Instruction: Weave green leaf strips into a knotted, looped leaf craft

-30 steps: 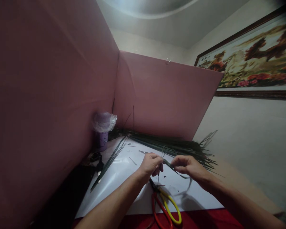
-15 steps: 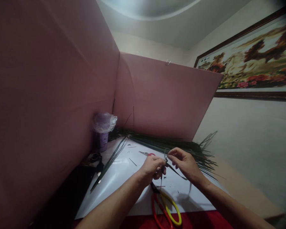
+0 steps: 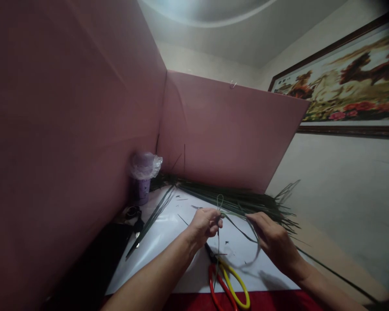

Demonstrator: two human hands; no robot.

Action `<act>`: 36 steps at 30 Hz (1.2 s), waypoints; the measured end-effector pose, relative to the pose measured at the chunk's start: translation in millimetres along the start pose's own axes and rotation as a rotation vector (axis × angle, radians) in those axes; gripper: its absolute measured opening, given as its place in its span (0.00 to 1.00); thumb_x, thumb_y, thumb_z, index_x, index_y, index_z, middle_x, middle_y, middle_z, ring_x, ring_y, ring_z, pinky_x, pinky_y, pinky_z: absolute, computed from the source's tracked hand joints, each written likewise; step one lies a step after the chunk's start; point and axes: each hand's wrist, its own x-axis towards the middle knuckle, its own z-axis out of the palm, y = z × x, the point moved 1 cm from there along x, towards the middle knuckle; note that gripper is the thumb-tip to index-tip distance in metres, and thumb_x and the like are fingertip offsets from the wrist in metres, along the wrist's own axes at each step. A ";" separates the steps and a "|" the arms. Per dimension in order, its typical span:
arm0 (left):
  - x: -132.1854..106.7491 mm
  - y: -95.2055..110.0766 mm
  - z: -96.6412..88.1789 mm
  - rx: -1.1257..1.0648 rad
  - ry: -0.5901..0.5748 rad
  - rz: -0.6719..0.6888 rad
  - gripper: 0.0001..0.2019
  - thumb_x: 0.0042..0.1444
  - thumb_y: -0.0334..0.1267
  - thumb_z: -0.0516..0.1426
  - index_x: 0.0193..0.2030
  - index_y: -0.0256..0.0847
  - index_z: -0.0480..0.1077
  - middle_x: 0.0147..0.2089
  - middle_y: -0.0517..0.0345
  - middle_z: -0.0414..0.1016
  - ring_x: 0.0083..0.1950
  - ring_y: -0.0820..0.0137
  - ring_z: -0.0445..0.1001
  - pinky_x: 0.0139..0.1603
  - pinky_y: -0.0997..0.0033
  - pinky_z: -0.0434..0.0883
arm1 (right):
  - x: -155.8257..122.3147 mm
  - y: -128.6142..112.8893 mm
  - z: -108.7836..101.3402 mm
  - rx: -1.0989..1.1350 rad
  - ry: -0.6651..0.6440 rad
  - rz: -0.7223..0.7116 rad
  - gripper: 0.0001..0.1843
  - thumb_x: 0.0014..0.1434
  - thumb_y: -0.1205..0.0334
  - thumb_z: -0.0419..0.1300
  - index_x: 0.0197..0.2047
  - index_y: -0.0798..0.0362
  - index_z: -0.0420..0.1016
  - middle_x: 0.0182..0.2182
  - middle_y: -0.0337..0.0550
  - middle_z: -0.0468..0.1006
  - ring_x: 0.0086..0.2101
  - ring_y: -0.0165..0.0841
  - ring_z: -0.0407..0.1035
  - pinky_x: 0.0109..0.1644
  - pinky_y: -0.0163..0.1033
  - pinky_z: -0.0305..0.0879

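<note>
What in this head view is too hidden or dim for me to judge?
Head view:
- Grip of left hand on leaf strip: curled fingers cover the pinch.
- right hand: its own back hides whether it holds the strip.
- scissors: blades run under the left hand.
- dark items beside cup: too dim and small.

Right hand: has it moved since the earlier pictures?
Yes. Against the red-and-yellow scissors, the right hand has shifted rightward, away from the left hand pinching the green strip.
</note>
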 end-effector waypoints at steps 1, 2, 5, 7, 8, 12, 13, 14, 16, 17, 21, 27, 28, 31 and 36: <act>0.1 0.0 -0.2 0.005 0.006 0.001 0.07 0.45 0.37 0.54 0.25 0.34 0.63 0.18 0.61 0.65 0.11 0.85 0.49 0.14 0.78 0.37 | -2.0 1.3 -2.0 0.001 -0.002 0.018 0.12 0.61 0.68 0.46 0.44 0.54 0.67 0.36 0.48 0.72 0.36 0.35 0.70 0.39 0.39 0.66; 0.2 -0.2 -0.4 0.010 0.012 0.000 0.06 0.45 0.37 0.54 0.25 0.35 0.63 0.18 0.61 0.65 0.11 0.85 0.49 0.14 0.78 0.37 | -3.3 1.7 -3.9 0.003 -0.003 0.036 0.11 0.61 0.67 0.46 0.42 0.54 0.68 0.35 0.48 0.72 0.35 0.35 0.70 0.38 0.38 0.66; 1.2 -1.3 -1.4 0.023 0.024 0.000 0.07 0.45 0.37 0.54 0.25 0.35 0.62 0.18 0.61 0.66 0.11 0.84 0.49 0.15 0.78 0.37 | -4.5 -0.2 -7.3 0.012 -0.003 0.073 0.09 0.60 0.67 0.47 0.40 0.54 0.67 0.34 0.46 0.72 0.34 0.34 0.69 0.38 0.38 0.65; 1.8 -1.6 -2.2 0.020 0.028 0.006 0.07 0.45 0.37 0.54 0.25 0.35 0.62 0.18 0.61 0.66 0.11 0.84 0.49 0.15 0.78 0.37 | -4.1 -1.4 -7.6 0.008 -0.002 0.077 0.09 0.60 0.65 0.48 0.40 0.54 0.68 0.33 0.46 0.72 0.34 0.34 0.69 0.38 0.38 0.64; 1.9 -1.5 -2.5 0.016 0.028 0.008 0.07 0.45 0.37 0.54 0.25 0.35 0.62 0.18 0.61 0.65 0.11 0.84 0.49 0.15 0.78 0.37 | -4.1 -1.3 -7.5 0.003 0.000 0.079 0.09 0.60 0.65 0.48 0.39 0.54 0.68 0.33 0.46 0.72 0.33 0.34 0.69 0.38 0.38 0.64; 1.1 -0.2 -2.9 0.016 0.034 0.003 0.07 0.45 0.36 0.54 0.26 0.33 0.64 0.18 0.61 0.65 0.11 0.85 0.49 0.15 0.78 0.37 | -5.9 2.3 -7.4 0.010 0.002 0.125 0.09 0.60 0.64 0.48 0.38 0.53 0.69 0.32 0.45 0.73 0.32 0.34 0.69 0.37 0.38 0.63; 0.8 0.2 -2.8 0.018 0.036 0.000 0.07 0.45 0.36 0.54 0.26 0.33 0.64 0.18 0.62 0.65 0.11 0.85 0.48 0.15 0.78 0.37 | -6.2 2.8 -7.8 0.022 0.001 0.144 0.09 0.59 0.64 0.49 0.37 0.53 0.69 0.32 0.45 0.73 0.32 0.34 0.69 0.36 0.38 0.63; 0.5 0.6 -2.6 0.019 0.039 -0.001 0.07 0.45 0.36 0.54 0.26 0.33 0.64 0.18 0.62 0.65 0.11 0.85 0.48 0.15 0.78 0.37 | -6.3 2.9 -8.4 0.035 0.003 0.165 0.09 0.59 0.65 0.49 0.37 0.52 0.69 0.32 0.45 0.73 0.32 0.34 0.69 0.36 0.38 0.63; 0.3 1.1 -2.4 0.020 0.049 0.002 0.07 0.45 0.36 0.54 0.26 0.33 0.64 0.18 0.62 0.65 0.11 0.85 0.48 0.15 0.77 0.37 | -5.4 1.2 -9.8 0.060 0.010 0.205 0.08 0.58 0.64 0.49 0.35 0.52 0.70 0.32 0.44 0.74 0.32 0.34 0.69 0.36 0.37 0.63; 0.4 1.2 -2.4 0.021 0.054 0.003 0.07 0.45 0.36 0.53 0.26 0.33 0.64 0.18 0.62 0.65 0.11 0.85 0.48 0.15 0.77 0.37 | -4.4 -0.5 -10.2 0.073 0.008 0.222 0.08 0.58 0.63 0.50 0.35 0.52 0.70 0.31 0.44 0.74 0.32 0.34 0.69 0.36 0.37 0.63; 1.2 0.3 -2.4 0.027 0.051 0.000 0.06 0.46 0.36 0.53 0.25 0.34 0.62 0.18 0.62 0.65 0.11 0.85 0.48 0.15 0.77 0.37 | -0.1 -8.0 -9.1 0.114 -0.044 0.247 0.09 0.60 0.60 0.50 0.34 0.51 0.70 0.31 0.45 0.75 0.31 0.34 0.68 0.36 0.37 0.62; 1.1 -1.1 -1.7 0.041 0.048 -0.007 0.07 0.45 0.36 0.54 0.23 0.36 0.60 0.17 0.62 0.66 0.10 0.85 0.48 0.15 0.77 0.36 | 0.6 -11.6 -7.1 0.064 -0.116 0.220 0.11 0.62 0.59 0.48 0.33 0.51 0.69 0.30 0.45 0.75 0.30 0.35 0.68 0.35 0.37 0.59; 1.0 -1.0 -1.3 0.042 0.044 -0.008 0.07 0.45 0.36 0.54 0.23 0.36 0.60 0.17 0.62 0.66 0.10 0.85 0.48 0.15 0.77 0.36 | 0.8 -11.9 -7.4 0.046 -0.133 0.213 0.12 0.62 0.59 0.48 0.32 0.51 0.69 0.29 0.44 0.75 0.29 0.35 0.68 0.34 0.37 0.58; 0.4 -1.0 0.6 0.045 0.030 -0.010 0.06 0.44 0.35 0.54 0.22 0.37 0.59 0.16 0.61 0.66 0.10 0.85 0.47 0.14 0.77 0.36 | 2.7 -13.9 -7.7 -0.014 -0.164 0.191 0.13 0.62 0.58 0.49 0.30 0.51 0.69 0.26 0.43 0.75 0.27 0.34 0.68 0.32 0.36 0.56; -2.0 -4.4 5.2 0.081 -0.017 -0.019 0.06 0.43 0.34 0.53 0.20 0.36 0.61 0.15 0.60 0.66 0.09 0.84 0.47 0.12 0.78 0.39 | 8.0 -20.7 -2.0 -0.090 -0.191 0.136 0.16 0.63 0.56 0.48 0.29 0.52 0.70 0.24 0.44 0.75 0.26 0.33 0.70 0.31 0.35 0.55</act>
